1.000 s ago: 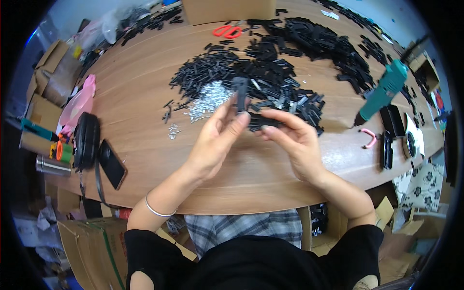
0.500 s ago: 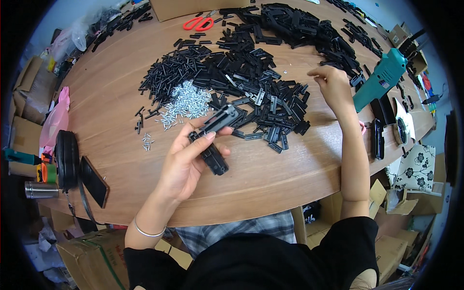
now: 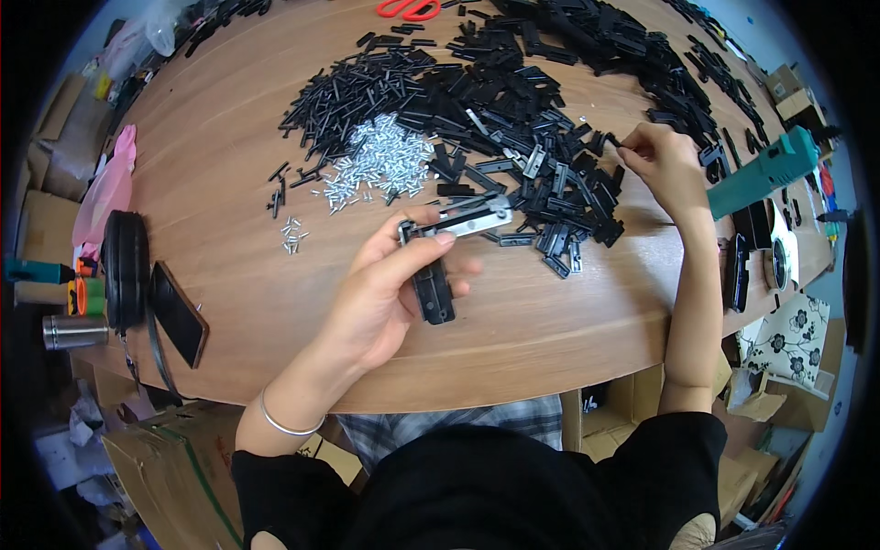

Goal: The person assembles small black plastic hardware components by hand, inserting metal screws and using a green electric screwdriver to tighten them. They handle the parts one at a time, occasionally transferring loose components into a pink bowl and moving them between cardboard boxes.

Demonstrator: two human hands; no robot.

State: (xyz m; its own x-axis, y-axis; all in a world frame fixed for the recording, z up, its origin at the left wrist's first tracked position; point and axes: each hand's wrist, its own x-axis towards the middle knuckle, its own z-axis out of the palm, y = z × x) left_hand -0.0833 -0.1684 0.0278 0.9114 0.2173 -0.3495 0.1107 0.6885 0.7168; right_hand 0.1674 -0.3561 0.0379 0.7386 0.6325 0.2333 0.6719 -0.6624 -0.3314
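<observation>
In my left hand [image 3: 380, 298] is a black plastic part [image 3: 434, 291], clamped between thumb and fingers. A longer piece [image 3: 481, 220] with a bright, silvery face sticks out from its top toward the right, forming an angle with it. My right hand [image 3: 662, 165] is over the right side of the heap, its thumb and forefinger pinched at a small black part [image 3: 612, 141]. Left of that hand lies a pile of flat black parts [image 3: 550, 197], some with shiny faces. Silver screws [image 3: 385, 156] are heaped beyond my left hand, beside thin black pins [image 3: 348, 96].
A teal power screwdriver [image 3: 765, 174] stands right of my right hand, near a black case [image 3: 736, 273]. Bigger black parts [image 3: 605, 41] are banked at the back, near red-handled scissors [image 3: 410, 9]. On the left lie a phone [image 3: 179, 313], a black pouch [image 3: 126, 270] and a steel flask [image 3: 75, 332].
My head view has shifted, so the table sits higher. The left-hand piece has turned, showing its silvery face. My right hand has moved to a small black part and pinches at it.
</observation>
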